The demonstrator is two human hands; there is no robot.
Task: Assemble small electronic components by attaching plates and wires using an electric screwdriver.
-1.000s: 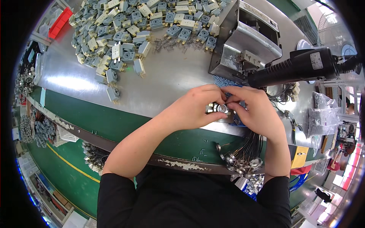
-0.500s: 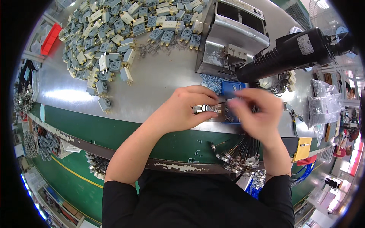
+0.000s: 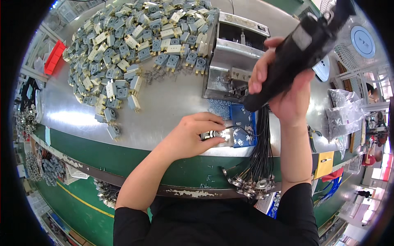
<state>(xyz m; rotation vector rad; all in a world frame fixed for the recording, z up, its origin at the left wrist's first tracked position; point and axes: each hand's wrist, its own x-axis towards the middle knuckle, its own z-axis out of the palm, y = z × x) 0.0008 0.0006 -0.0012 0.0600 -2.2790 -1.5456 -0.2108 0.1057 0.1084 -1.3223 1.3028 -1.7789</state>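
My left hand point(image 3: 184, 137) rests low over the metal table, thumb and fingers closed round a small round metal-and-white electrical part point(image 3: 214, 134). A dark wire runs from that part to the right. Raised at the right, my right hand point(image 3: 292, 100) grips a black power screwdriver point(image 3: 289, 57), its nose tilted down to the left. Just right of the held part lies a blue tray point(image 3: 243, 110) with small metal pieces in it. Loose small screws point(image 3: 219, 107) are heaped on the table beside the tray.
Grey and cream switch housings point(image 3: 131, 41) form a large heap at the far left, with loose springs point(image 3: 154, 76) at its edge. A metal fixture point(image 3: 230, 49) stands behind the tray. Black wires with metal rings point(image 3: 262, 143) hang over the front edge. Pliers point(image 3: 312, 139) lie farther right.
My right hand has left the area by the held part and tray, moved up, and taken hold of the screwdriver. My left hand still holds the part.
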